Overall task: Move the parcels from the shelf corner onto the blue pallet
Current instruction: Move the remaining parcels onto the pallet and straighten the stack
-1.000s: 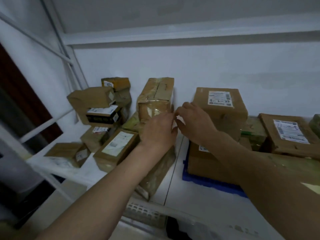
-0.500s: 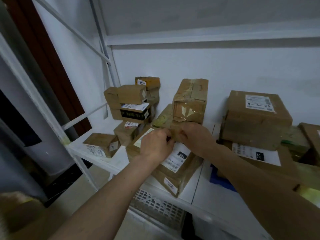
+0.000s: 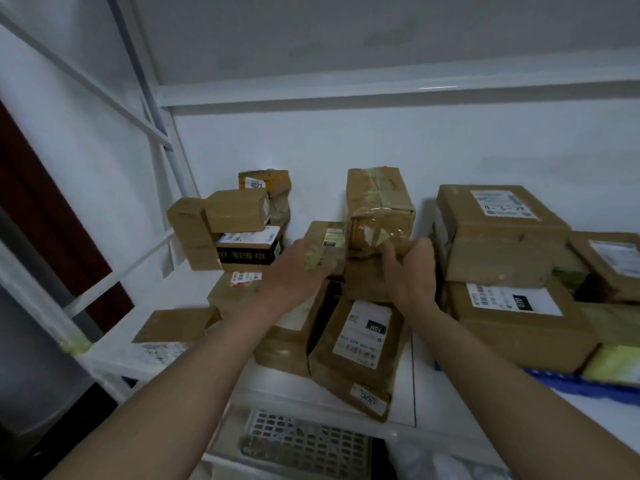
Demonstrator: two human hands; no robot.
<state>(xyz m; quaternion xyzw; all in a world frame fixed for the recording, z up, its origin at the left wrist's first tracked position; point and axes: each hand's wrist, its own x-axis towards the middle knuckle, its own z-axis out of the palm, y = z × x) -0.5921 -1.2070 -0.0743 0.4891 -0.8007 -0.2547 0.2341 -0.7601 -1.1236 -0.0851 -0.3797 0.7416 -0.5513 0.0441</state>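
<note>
Brown cardboard parcels are piled in the shelf corner: a left stack (image 3: 235, 213), a tall tape-wrapped parcel (image 3: 379, 202) and a flat parcel (image 3: 325, 235) leaning beside it. My left hand (image 3: 298, 271) grips the flat parcel's near edge. The fingers of my right hand (image 3: 412, 271) curl round the tall taped parcel's lower right corner. Below my hands lie labelled parcels (image 3: 360, 337). The blue pallet (image 3: 568, 386) shows at the lower right, with large boxes (image 3: 495, 233) stacked on it.
White shelf posts and diagonal braces (image 3: 152, 133) frame the left side. A white wall closes the back and a shelf board hangs overhead. A perforated crate (image 3: 304, 441) sits under the shelf. A yellowish packet (image 3: 616, 365) lies on the pallet's right end.
My hands have moved apart and further back, from the labelled parcels at the front to the flat parcel and the tall taped parcel. The view has also come closer.
</note>
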